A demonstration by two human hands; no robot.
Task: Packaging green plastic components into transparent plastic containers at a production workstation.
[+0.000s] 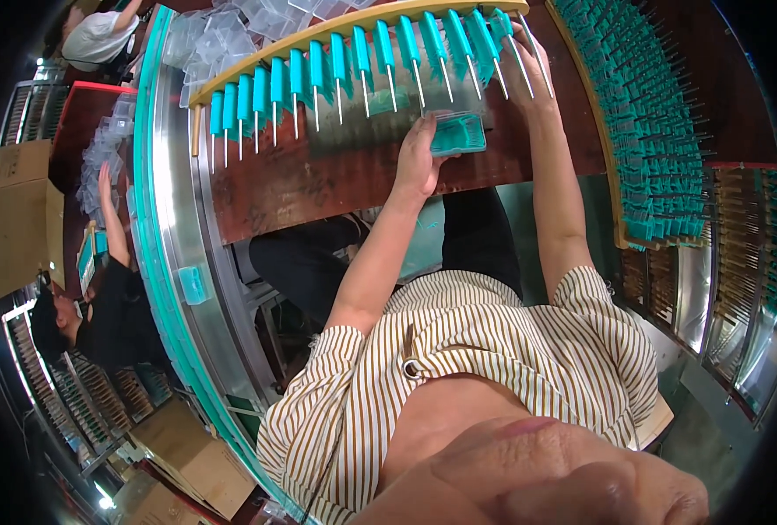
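My left hand (418, 157) holds a small clear plastic box (458, 134) with teal contents, fingers and thumb closed on its left side. Across the far part of the table runs a wooden rack bar (353, 28), with a row of flat teal pieces (339, 57) on thin metal rods pointing toward me. At the bar's right end, my right hand (528, 74) reaches up behind the last rods, its fingers closed at a teal piece (500, 26). The rods partly hide those fingers. The rods furthest right carry no teal piece.
Clear empty boxes (217, 39) are heaped at the far left. A conveyor with a teal edge (147, 175) runs along my left, with a teal piece (193, 285) on its metal side. Loaded racks (655, 131) stand at right. Beyond the conveyor are co-workers and cardboard boxes (16, 219).
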